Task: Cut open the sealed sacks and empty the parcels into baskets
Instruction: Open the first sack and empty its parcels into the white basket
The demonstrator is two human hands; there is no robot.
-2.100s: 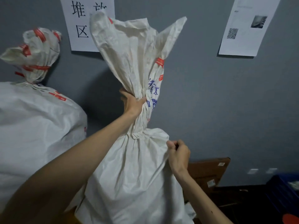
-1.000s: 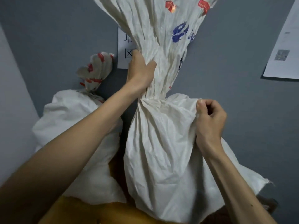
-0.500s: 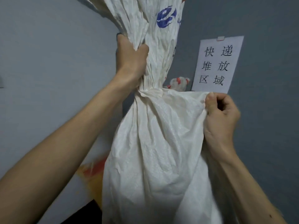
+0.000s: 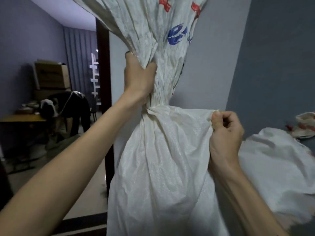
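Sack (image 4: 162,159) stood upright at centre of view, top flaring past the upper edge and bottom cut off by the lower edge, so whether it rested on anything could not be told. It hung in front of the dark door frame (image 4: 103,65) and a pale wall (image 4: 213,74). Open floor (image 4: 81,193) ran through the doorway on the left; on the right a second sack (image 4: 276,167) lay close beside it, red-taped neck (image 4: 305,126) toward the grey wall. The held sack was white woven plastic, crinkled and faintly glossy, pleated tight where it narrowed to a cinched waist, ballooning smooth below. Blue printed logo (image 4: 177,35) and red tape patches (image 4: 164,4) showed on the flared top. Left hand (image 4: 138,80) was clamped round the gathered neck just above the cinch, thumb across the pleats, arm reaching up from lower left. Right hand (image 4: 225,132) pinched a fold of the sack's shoulder at its right edge, level with the cinch, fingers curled in. The bulk of the sack hung below both grips, between the forearms. Beyond the doorway: stacked cardboard boxes (image 4: 51,75), a wooden table (image 4: 22,118), a person in dark clothes (image 4: 73,106) bent over beside it, a grey curtain (image 4: 80,65), a white rack (image 4: 94,77).
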